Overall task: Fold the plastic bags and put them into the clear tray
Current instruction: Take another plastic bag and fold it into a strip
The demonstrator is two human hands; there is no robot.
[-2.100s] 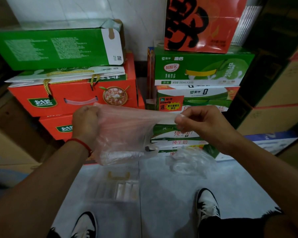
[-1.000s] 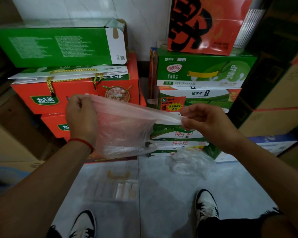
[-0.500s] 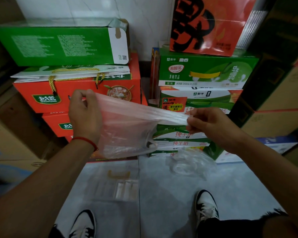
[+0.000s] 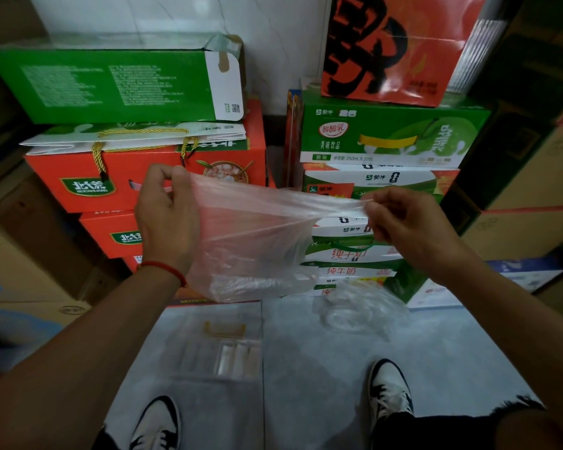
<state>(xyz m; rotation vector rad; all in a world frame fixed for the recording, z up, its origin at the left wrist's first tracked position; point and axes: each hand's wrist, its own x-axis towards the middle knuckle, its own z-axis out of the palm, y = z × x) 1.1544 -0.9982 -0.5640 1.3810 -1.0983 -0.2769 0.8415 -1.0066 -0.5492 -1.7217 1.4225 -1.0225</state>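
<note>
A thin translucent plastic bag (image 4: 254, 241) is stretched in the air between both hands at chest height. My left hand (image 4: 166, 219) pinches its left top corner between thumb and fingers. My right hand (image 4: 403, 222) pinches the bag's right end, drawn out to a narrow strip. The bag's lower part hangs loose below my left hand. On the grey floor below lies the clear tray (image 4: 221, 349), with something pale folded in its right part. A second crumpled clear bag (image 4: 358, 306) lies on the floor to the tray's right.
Stacked red gift boxes (image 4: 143, 177) and a green box (image 4: 111, 86) stand at the back left, green milk cartons (image 4: 387, 138) at the back right, brown cardboard boxes on both sides. My two shoes (image 4: 387, 391) stand on the floor near the tray.
Both hands have risen a little and drawn apart, pulling the bag's top edge taut. My right hand moved right, stretching that end into a thin strip.
</note>
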